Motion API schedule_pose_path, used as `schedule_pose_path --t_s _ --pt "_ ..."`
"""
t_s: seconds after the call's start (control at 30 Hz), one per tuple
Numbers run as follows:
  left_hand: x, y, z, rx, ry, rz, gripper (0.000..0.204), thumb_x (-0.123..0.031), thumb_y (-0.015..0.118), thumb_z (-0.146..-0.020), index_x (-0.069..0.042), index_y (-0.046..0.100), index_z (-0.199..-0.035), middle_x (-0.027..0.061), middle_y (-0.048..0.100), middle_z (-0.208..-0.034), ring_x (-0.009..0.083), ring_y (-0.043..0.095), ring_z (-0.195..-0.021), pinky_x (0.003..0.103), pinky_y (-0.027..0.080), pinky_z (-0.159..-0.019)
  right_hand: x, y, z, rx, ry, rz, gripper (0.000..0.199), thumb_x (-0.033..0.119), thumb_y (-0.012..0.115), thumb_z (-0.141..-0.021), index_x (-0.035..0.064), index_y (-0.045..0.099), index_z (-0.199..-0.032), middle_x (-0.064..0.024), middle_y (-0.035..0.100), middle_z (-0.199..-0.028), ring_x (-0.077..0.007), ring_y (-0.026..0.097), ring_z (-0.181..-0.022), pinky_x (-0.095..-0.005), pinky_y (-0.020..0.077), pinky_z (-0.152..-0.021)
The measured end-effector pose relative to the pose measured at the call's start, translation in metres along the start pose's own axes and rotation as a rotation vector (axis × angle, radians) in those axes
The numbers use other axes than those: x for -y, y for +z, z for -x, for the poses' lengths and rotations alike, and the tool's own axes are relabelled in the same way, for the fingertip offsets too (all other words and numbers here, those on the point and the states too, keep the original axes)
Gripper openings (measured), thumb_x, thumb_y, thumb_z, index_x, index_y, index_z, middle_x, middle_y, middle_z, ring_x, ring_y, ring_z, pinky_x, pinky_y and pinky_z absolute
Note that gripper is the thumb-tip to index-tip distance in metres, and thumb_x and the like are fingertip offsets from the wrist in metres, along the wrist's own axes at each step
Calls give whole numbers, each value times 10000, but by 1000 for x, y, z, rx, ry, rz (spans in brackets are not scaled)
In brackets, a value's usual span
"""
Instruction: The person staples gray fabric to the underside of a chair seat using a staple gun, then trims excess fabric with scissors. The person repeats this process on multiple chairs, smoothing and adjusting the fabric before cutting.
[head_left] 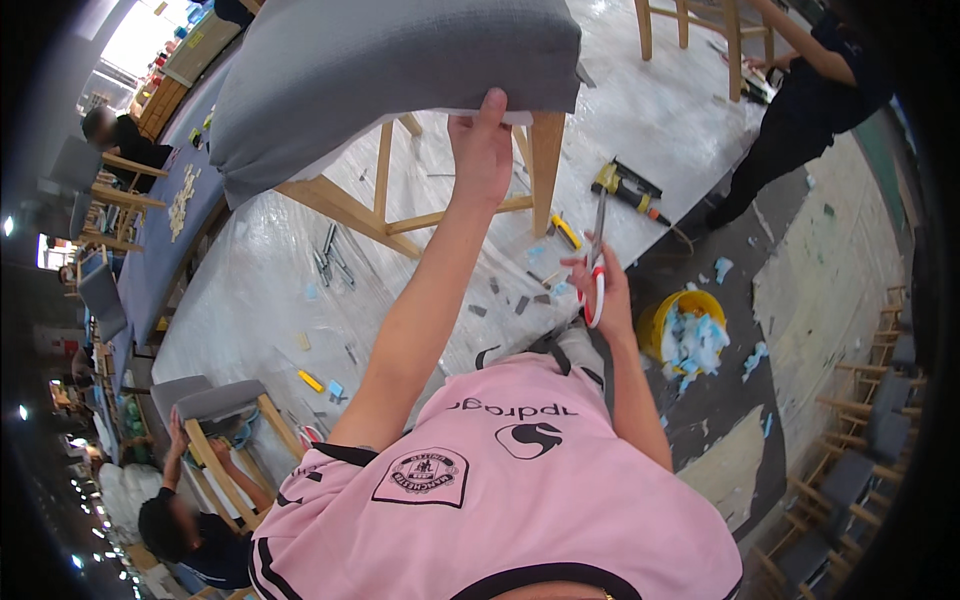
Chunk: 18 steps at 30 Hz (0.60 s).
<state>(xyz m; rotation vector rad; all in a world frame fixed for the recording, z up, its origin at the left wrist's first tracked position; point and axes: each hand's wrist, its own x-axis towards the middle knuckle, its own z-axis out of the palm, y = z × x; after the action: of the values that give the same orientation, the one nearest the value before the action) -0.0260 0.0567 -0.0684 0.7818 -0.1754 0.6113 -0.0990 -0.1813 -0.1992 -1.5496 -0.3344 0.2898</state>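
Observation:
A chair with grey upholstery (390, 70) and pale wooden legs (546, 170) stands on the table in front of me. My left hand (483, 150) pinches the lower edge of its grey fabric, thumb on the outside and fingers tucked underneath, where a strip of white lining shows. In my right hand (612, 295) are scissors (598, 280) with red and white handles, held low with the blades pointing away from me. Their blades are apart from the chair. What the fingers of my left hand touch under the edge is hidden.
Plastic film covers the worktable (420, 290). On it lie a staple gun (628, 185), yellow cutters (566, 232), metal rods (328, 258) and fabric scraps. A yellow bucket (655, 325) of blue-white scraps stands right. Co-workers (800, 110) handle chairs at right and lower left.

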Motion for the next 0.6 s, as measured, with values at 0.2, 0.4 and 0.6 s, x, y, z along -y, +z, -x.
schedule_pose_path --t_s 0.2,0.4,0.6 --pt "-6 19 -2 -110 -14 -170 642 -177 886 -832 -1 546 -1348 83 603 -1339 186 561 -1237 337 404 -1116 58 24 -43 249 -236 -47 575 264 746 -929 75 529 -1427 -51 614 -1071 -147 564 -955 -314 477 -881" --pt "-15 9 -8 -118 36 -391 730 -246 936 -775 39 568 -1338 108 639 -1291 203 587 -1197 318 409 -1099 75 49 -80 274 -280 -21 479 278 713 -963 61 584 -1370 -43 585 -990 -140 568 -906 -318 502 -849" --pt "-15 7 -9 -72 62 -554 889 -372 943 -755 54 500 -1397 134 557 -1408 237 514 -1312 356 353 -1156 74 55 -101 256 -294 -92 515 380 704 -985 61 582 -1370 -38 597 -1005 -130 571 -893 -309 510 -827"
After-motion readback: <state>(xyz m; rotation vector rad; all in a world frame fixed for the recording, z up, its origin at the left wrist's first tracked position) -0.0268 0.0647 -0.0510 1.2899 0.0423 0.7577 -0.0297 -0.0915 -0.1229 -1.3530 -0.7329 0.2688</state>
